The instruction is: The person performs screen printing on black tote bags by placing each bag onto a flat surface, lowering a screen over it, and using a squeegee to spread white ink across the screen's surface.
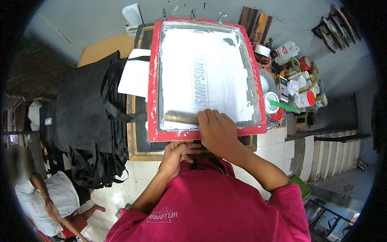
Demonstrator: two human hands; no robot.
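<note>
Right hand (217,131) lies on the squeegee (181,117), fingers curled over its handle and holding it; squeegee sits inside the screen-printing frame (152,80), along the near edge of the mesh, lying crosswise; its left end sticks out past the hand; blade side hidden by white ink. Left hand (175,155) at the near red rail of the frame, just below it, fingers bent and gripping the rail's underside or edge, can't tell which exactly; thumb side hidden. Frame is red-bordered, mesh smeared with white ink (225,72), grey lettering stencil in the middle; frame lies on the counter (135,141), hinged by clamps at the far edge. Stack of black tote bags (86,109) on the counter's left side, straps hanging over the left and near edges; white paper sheet (135,76) between the bags and the frame, touching the frame's left rail. Right end of the counter: white cup with green stick (276,103), paint cans (304,66), tape roll (262,50), white bottle with red cap (305,99), all crowded close together. Another person (48,197) in white sits on the tiled floor at lower left, well apart from the counter.
</note>
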